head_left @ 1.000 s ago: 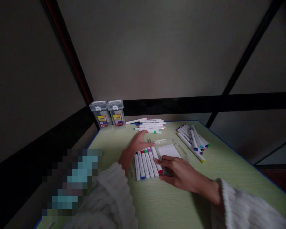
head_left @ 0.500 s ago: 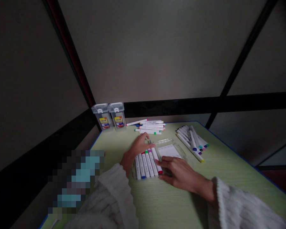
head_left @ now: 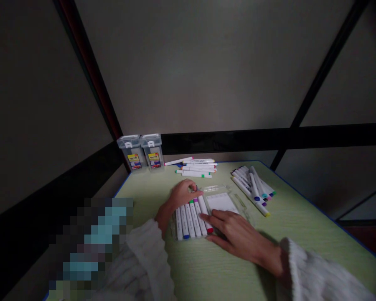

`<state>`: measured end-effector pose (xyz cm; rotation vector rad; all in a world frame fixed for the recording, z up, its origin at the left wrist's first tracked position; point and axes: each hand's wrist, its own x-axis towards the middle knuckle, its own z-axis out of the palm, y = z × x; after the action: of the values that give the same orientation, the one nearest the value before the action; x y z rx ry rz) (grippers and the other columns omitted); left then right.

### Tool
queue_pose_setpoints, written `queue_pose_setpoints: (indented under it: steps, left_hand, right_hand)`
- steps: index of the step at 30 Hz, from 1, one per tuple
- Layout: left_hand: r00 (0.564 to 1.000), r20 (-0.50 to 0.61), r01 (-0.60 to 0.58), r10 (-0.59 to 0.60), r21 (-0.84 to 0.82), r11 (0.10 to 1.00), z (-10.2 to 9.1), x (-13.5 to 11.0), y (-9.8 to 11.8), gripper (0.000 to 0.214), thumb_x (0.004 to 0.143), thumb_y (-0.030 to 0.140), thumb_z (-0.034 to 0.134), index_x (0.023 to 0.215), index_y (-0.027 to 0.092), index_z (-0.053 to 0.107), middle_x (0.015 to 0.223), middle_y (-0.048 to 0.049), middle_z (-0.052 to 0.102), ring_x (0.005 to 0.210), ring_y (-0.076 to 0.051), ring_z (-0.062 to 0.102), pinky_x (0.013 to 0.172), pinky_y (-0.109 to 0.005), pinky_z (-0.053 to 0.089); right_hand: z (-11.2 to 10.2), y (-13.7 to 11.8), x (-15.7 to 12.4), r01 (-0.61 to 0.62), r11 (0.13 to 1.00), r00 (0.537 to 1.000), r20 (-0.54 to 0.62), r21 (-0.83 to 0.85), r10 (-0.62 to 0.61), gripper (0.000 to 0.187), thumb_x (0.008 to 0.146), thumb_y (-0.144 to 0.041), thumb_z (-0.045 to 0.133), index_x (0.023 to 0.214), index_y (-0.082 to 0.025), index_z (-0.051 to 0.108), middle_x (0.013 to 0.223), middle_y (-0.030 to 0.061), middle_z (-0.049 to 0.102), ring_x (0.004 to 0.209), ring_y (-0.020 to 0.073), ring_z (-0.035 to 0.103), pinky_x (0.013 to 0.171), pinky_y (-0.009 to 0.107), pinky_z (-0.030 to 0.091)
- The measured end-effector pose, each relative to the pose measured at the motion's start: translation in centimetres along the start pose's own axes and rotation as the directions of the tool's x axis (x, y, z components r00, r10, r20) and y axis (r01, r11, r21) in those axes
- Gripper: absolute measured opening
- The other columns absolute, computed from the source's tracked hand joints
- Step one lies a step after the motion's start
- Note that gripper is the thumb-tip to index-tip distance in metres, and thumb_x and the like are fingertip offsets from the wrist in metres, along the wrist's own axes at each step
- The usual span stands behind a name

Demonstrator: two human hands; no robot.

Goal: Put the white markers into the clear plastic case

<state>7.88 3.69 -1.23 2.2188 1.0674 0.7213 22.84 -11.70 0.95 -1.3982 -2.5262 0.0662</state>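
A white marker with a red end (head_left: 203, 205) lies at the right of a row of white markers (head_left: 188, 220) in an open clear plastic case (head_left: 172, 230). My left hand (head_left: 183, 194) curls over the row, thumb and index finger closed at that marker's far end. The fingers hide the tip. From the right, my right hand (head_left: 233, 230) reaches in, its index finger on the marker's barrel and its thumb close to the red end. Beside the row, a white card (head_left: 222, 202) shows in the case's other half, partly covered by my right hand.
Two clear lidded boxes (head_left: 155, 161) with yellow labels stand at the back left. Loose markers (head_left: 199, 167) lie along the back edge, and another marker pile (head_left: 253, 186) is at the right. The light green table (head_left: 203, 276) has a blue edge. A blurred patch covers the left.
The red-ended marker now lies closer against the row. My right index finger has slid further onto its barrel. The view has shifted slightly.
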Motion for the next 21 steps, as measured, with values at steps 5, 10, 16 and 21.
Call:
queue_pose_setpoints:
  steps: [5, 10, 16, 21]
  left_hand:
    - [0.999, 0.005, -0.044, 0.044, 0.040, 0.998, 0.11, 0.07, -0.26, 0.022, 0.064, 0.037, 0.061, 0.062, 0.017, 0.054, 0.082, -0.0012, 0.060, 0.081, -0.014, 0.054, 0.079, -0.026, 0.041]
    - [0.998, 0.004, -0.067, 0.067, 0.043, 0.997, 0.06, -0.05, -0.12, 0.023, 0.066, 0.038, 0.059, 0.063, 0.016, 0.054, 0.082, -0.0017, 0.060, 0.081, -0.014, 0.054, 0.079, -0.026, 0.041]
    - [0.998, -0.001, -0.056, 0.056, 0.061, 0.997, 0.10, -0.05, -0.05, 0.023, 0.069, 0.039, 0.056, 0.066, 0.016, 0.056, 0.082, -0.0019, 0.060, 0.082, -0.014, 0.054, 0.080, -0.026, 0.041]
    - [0.998, -0.014, -0.065, 0.067, 0.090, 0.994, 0.13, 0.00, 0.05, 0.024, 0.075, 0.038, 0.049, 0.069, 0.017, 0.058, 0.083, -0.0021, 0.061, 0.083, -0.014, 0.054, 0.079, -0.024, 0.041]
  right_hand:
    - [0.24, 0.14, 0.10, 0.009, 1.000, 1.000, 0.005, -0.014, -0.009, 0.040, 0.087, -0.038, 0.040, 0.121, -0.019, 0.045, 0.095, 0.0086, 0.055, 0.082, 0.0223, 0.055, 0.071, 0.036, 0.044]
    - [0.07, 0.11, 0.22, 0.006, 1.000, 1.000, 0.015, 0.010, -0.006, 0.035, 0.086, -0.039, 0.041, 0.115, -0.019, 0.048, 0.091, 0.0065, 0.056, 0.080, 0.0209, 0.055, 0.069, 0.034, 0.042]
    - [-0.19, -0.17, 0.34, -0.035, 0.999, 0.999, -0.007, 0.019, 0.035, 0.027, 0.086, -0.041, 0.041, 0.096, -0.018, 0.052, 0.084, 0.0051, 0.057, 0.075, 0.0199, 0.054, 0.068, 0.032, 0.039]
    - [0.01, -0.01, 0.35, -0.074, 0.997, 0.997, -0.035, 0.015, 0.074, 0.015, 0.086, -0.027, 0.039, 0.091, -0.019, 0.051, 0.080, 0.0036, 0.057, 0.073, 0.0176, 0.052, 0.068, 0.030, 0.036]
